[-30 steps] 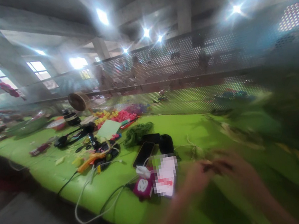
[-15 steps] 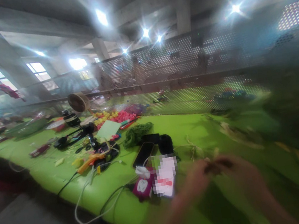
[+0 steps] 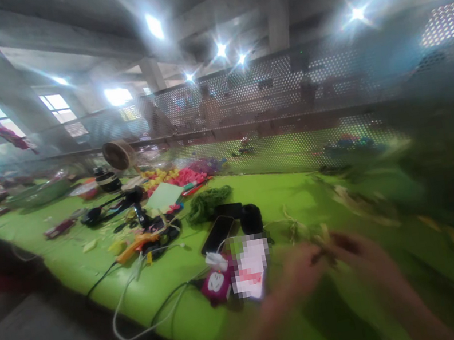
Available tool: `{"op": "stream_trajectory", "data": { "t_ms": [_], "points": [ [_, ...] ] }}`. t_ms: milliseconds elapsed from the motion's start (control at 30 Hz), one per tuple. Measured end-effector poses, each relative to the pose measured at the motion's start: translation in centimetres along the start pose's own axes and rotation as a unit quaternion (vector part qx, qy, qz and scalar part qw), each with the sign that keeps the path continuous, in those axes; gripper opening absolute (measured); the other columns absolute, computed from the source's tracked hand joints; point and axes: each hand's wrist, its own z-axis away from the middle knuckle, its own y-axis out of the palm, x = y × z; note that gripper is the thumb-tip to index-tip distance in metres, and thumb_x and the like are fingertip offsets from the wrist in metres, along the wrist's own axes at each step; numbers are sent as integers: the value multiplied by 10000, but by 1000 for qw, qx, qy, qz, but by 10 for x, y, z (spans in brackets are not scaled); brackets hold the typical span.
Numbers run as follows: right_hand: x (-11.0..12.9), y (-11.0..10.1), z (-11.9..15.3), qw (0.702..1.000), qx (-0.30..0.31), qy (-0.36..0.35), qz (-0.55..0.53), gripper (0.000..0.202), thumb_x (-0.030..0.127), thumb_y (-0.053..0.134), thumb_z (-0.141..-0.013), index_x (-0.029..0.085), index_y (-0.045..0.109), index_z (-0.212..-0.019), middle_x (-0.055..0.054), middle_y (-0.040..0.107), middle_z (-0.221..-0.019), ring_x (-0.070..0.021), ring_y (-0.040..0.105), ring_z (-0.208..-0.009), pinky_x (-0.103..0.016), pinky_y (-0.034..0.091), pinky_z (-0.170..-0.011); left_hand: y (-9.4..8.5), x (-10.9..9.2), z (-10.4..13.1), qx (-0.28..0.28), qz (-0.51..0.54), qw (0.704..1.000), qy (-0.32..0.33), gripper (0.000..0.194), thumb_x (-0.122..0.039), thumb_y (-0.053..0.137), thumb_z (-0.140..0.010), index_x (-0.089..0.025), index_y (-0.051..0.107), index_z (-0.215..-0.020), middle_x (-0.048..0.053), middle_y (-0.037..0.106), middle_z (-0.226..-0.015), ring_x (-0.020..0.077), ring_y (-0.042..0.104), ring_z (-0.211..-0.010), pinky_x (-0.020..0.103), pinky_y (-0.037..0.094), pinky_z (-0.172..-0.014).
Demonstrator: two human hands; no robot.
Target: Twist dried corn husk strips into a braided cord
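Low on the right, my left hand [image 3: 306,264] and my right hand [image 3: 351,248] are close together above the green table [image 3: 199,314]. Both have their fingers closed around a thin yellowish-green strand [image 3: 327,240], which blur makes hard to tell apart from the fingers. Loose pale strands [image 3: 293,227] lie just beyond my left hand. To its left are a lit phone [image 3: 250,270] and a magenta box with a white tissue [image 3: 217,283]. A dark phone [image 3: 219,234] and a round black object [image 3: 251,219] lie behind them.
Green yarn [image 3: 210,203], an orange glue gun [image 3: 137,245], cables, and pink and yellow pieces [image 3: 187,178] cover the left and middle. A fan [image 3: 119,155] stands farther back. A perforated screen [image 3: 240,92] runs behind the table. Dried leaves [image 3: 361,205] lie right.
My two hands have moved slightly apart, and more of the yellowish strand shows between them. Everything else on the table is where it was.
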Motion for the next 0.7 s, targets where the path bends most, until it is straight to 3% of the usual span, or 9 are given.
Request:
{"op": "stream_trajectory", "data": {
  "t_ms": [167,300,433,567,700],
  "points": [
    [1,-1,0,999,30,-20,40,249,450,686,-666,204,700,-705,-32,734,-685,-217,673,-662,-289,497,-616,3,7,-1,20,-26,999,19,176,-235,532,-901,-165,693,-882,48,674,-924,150,569,-796,276,411,-738],
    [-7,0,-3,997,18,-44,60,260,464,672,-676,204,672,-683,-34,724,-674,-220,675,-663,-300,507,-631,4,8,-2,-4,-44,999,0,218,-338,573,-888,-157,681,-831,36,638,-824,137,519,-707,270,389,-687],
    [-13,1,-3,998,3,-39,55,248,453,696,-671,208,658,-682,-39,725,-681,-228,678,-662,-296,507,-599,4,1,0,-20,-31,999,2,201,-277,539,-884,-160,683,-808,37,622,-815,152,518,-747,286,390,-714],
    [-10,0,2,998,-9,-46,38,260,470,694,-714,212,698,-743,-37,741,-727,-217,676,-668,-273,489,-572,3,-1,0,-34,74,994,-66,192,-224,507,-846,-152,679,-803,45,631,-868,168,551,-806,295,420,-735],
    [-3,-1,5,998,-27,-64,8,260,463,718,-690,221,736,-783,-32,738,-736,-201,651,-649,-268,490,-572,4,9,-3,-9,207,972,-108,213,-221,500,-829,-147,695,-872,46,668,-888,170,586,-828,323,449,-794]
  ]
}}
